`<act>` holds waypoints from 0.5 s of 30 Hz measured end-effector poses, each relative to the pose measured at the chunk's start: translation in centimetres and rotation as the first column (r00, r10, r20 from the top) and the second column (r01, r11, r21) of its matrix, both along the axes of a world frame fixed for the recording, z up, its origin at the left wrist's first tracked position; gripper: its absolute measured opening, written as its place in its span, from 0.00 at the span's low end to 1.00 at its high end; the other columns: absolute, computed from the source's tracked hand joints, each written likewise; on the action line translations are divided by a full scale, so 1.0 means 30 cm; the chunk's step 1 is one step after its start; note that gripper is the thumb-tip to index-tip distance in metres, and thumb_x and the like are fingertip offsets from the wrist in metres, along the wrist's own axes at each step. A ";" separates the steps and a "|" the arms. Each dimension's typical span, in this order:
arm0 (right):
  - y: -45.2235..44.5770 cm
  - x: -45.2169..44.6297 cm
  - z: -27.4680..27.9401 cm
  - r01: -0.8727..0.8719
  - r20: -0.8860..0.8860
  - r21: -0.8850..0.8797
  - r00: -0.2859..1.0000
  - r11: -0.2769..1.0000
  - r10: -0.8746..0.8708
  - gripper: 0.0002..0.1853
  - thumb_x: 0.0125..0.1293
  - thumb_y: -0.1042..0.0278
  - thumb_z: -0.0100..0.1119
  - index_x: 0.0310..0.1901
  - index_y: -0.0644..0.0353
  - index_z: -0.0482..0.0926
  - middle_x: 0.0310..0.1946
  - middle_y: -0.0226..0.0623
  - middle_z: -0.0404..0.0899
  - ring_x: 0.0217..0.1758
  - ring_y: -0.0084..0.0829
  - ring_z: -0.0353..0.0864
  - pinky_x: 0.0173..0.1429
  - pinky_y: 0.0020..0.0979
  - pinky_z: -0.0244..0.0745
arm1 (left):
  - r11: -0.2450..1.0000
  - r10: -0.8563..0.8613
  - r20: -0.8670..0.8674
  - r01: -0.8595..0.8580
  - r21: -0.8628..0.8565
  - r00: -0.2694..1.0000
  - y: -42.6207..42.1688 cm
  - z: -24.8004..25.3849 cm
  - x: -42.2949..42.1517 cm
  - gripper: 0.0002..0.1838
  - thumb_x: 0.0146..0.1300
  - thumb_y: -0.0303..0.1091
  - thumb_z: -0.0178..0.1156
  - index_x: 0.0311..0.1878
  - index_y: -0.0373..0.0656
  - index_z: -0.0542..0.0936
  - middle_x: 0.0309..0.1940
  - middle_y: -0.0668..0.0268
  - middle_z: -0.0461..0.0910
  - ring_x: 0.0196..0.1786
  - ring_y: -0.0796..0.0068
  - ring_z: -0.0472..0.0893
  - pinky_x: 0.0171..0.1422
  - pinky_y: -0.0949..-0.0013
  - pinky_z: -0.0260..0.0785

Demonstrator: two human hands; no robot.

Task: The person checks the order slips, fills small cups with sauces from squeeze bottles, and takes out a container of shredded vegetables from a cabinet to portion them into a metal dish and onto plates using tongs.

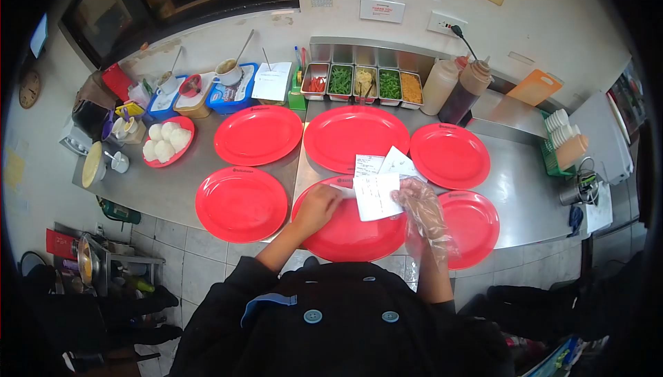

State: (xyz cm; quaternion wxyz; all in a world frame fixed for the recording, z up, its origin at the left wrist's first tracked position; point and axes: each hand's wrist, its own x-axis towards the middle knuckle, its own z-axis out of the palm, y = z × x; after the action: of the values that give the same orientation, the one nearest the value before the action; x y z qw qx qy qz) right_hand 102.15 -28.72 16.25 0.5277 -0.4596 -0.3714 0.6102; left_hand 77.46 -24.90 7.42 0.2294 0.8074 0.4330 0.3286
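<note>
My left hand [318,208], bare, is closed on a small white paper slip [343,190] above the lower middle red plate [356,239]. My right hand [418,204], in a clear plastic glove, pinches a white paper slip [377,197] with faint writing. Behind it, more slips [402,163] lie or hang over the upper middle red plate [356,135]; whether they are held too is unclear. Other red plates flank these: two on the left [258,135] and two on the right [450,156]. No food shows on these plates.
White rounded portions fill a red plate [183,122] at left. Metal trays of chopped toppings [362,83] and sauce bottles [466,90] stand along the back. Tubs with ladles [233,90] are at back left, a green basket [552,159] at right. Dark-clothed people's parts show at both lower sides.
</note>
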 end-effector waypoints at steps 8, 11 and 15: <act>0.000 -0.027 0.125 -0.301 0.448 0.348 0.885 0.888 0.125 0.11 0.56 0.74 0.65 0.41 0.64 0.82 0.41 0.39 0.80 0.47 0.28 0.77 0.52 0.30 0.72 | 0.571 0.194 0.434 0.259 -0.779 0.880 0.063 0.324 -0.050 0.11 0.66 0.34 0.59 0.47 0.37 0.80 0.35 0.65 0.84 0.33 0.79 0.83 0.30 0.75 0.75; -0.018 -0.077 0.194 -0.306 0.159 0.148 0.946 0.940 0.283 0.11 0.52 0.78 0.67 0.38 0.65 0.81 0.41 0.37 0.80 0.46 0.26 0.78 0.50 0.28 0.72 | 0.568 0.076 0.376 0.270 -0.778 0.923 0.064 0.368 -0.035 0.10 0.67 0.30 0.56 0.48 0.37 0.78 0.36 0.65 0.83 0.35 0.78 0.82 0.35 0.75 0.76; -0.004 -0.130 0.187 0.101 -0.176 0.144 0.981 0.984 -0.075 0.08 0.54 0.80 0.66 0.35 0.64 0.79 0.39 0.36 0.79 0.45 0.25 0.78 0.49 0.29 0.74 | 0.627 0.369 0.703 0.396 -0.671 0.608 0.037 0.290 0.000 0.04 0.67 0.26 0.53 0.44 0.42 0.75 0.38 0.69 0.80 0.38 0.81 0.80 0.41 0.73 0.75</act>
State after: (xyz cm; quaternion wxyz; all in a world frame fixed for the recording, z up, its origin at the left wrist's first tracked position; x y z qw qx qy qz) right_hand 98.25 -28.83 21.85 0.6176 -0.3804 -0.3496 0.5929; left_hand 77.45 -23.78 16.14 0.7236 0.3935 0.3736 0.4267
